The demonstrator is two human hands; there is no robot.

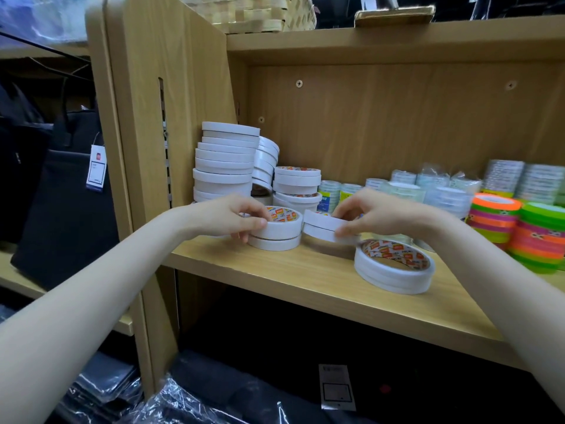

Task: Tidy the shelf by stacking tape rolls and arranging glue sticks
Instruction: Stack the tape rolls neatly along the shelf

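On the wooden shelf [275, 270], near its left end and a little back from the front edge, the left hand [226, 215] grasps a white tape roll [279, 226] with an orange-printed core. Thumb and curled fingers [244, 237] wrap the roll's left side, and it sits on a second white roll [275, 243] lying flat on the shelf.

Just to the right, the right hand [376, 217] pinches a pair of white rolls [325, 228] between thumb and fingers. The pair is tilted, its left side raised, and appears lifted clear of the shelf; its left edge comes very near the roll in the left hand, though whether they touch cannot be told.

Close to the front edge, right of both hands, another pair of white rolls [394, 266] lies flat, stacked, the printed core facing up.

Against the shelf's left wall stands a tall, uneven stack of white rolls [226, 160]. More white rolls [267, 162] lean on edge beside it, and a shorter stack [296, 185] stands next to those.

Along the back toward the right end are wrapped clear tape rolls [428, 186], and at the right end, stacks of neon orange and green rolls [516, 231].
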